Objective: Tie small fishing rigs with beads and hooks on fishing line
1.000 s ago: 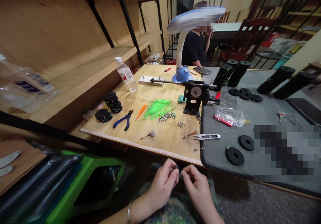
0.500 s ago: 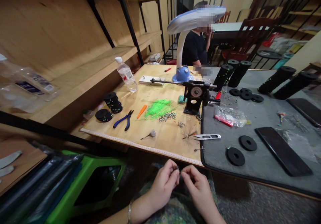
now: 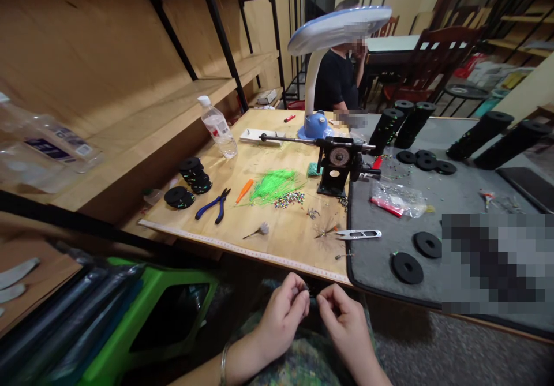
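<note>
Over my lap, just off the table's front edge, my left hand (image 3: 288,311) is closed in a pinch with a small dark piece showing at its fingertips. That piece is too small to name. Close by on the right, my right hand (image 3: 340,319) also pinches, thumb against forefinger; what it holds, if anything, I cannot make out. A narrow gap separates the two sets of fingertips. On the table beyond lie thread snips (image 3: 359,234), a tuft of fine wires (image 3: 328,231), a small grey bundle (image 3: 259,230) and a little metal piece (image 3: 340,257).
A black hand-cranked winder (image 3: 335,169) stands mid-table before a desk lamp (image 3: 315,125). Green strands (image 3: 277,185), beads (image 3: 289,200), pliers (image 3: 213,206) and a bottle (image 3: 219,127) are left of it. Black foam spools (image 3: 407,268) lie on the grey mat (image 3: 381,282). A person sits behind.
My right hand has shifted slightly right, widening the gap between my fingertips. My left hand stays almost in place, still pinching.
</note>
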Available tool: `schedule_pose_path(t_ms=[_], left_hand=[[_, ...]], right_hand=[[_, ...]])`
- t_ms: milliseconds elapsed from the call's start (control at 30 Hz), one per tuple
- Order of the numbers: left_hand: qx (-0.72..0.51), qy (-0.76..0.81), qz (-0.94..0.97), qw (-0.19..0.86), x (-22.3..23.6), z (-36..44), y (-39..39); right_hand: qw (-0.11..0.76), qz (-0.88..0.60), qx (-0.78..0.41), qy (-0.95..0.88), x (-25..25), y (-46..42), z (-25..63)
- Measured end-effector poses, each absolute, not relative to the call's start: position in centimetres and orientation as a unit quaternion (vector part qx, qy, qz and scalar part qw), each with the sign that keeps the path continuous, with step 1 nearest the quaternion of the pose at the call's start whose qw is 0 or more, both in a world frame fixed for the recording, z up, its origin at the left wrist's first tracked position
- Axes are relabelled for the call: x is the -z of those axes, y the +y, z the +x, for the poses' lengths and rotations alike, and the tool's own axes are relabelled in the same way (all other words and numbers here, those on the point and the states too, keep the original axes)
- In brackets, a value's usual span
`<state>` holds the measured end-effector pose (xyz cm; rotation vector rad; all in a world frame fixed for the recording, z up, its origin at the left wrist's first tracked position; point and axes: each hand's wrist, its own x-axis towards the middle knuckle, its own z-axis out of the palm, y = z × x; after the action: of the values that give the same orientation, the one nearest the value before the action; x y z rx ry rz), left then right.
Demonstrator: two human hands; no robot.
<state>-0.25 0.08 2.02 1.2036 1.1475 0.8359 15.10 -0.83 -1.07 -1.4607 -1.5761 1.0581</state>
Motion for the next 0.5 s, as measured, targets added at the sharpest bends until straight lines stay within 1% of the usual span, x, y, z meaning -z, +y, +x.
schedule_pose_path(t_ms=[167, 500], left_hand=[[-0.366, 0.487, 0.505, 0.612, -1.95, -0.25, 0.13], [-0.366, 0.484, 0.488, 0.627, -2.02, -0.19, 0.17]], right_hand=[[0.368, -0.561, -0.4, -0.624, 0.87, -0.88, 15.07], [0.36, -0.546, -0.418, -0.63, 0.84, -0.86, 15.04]])
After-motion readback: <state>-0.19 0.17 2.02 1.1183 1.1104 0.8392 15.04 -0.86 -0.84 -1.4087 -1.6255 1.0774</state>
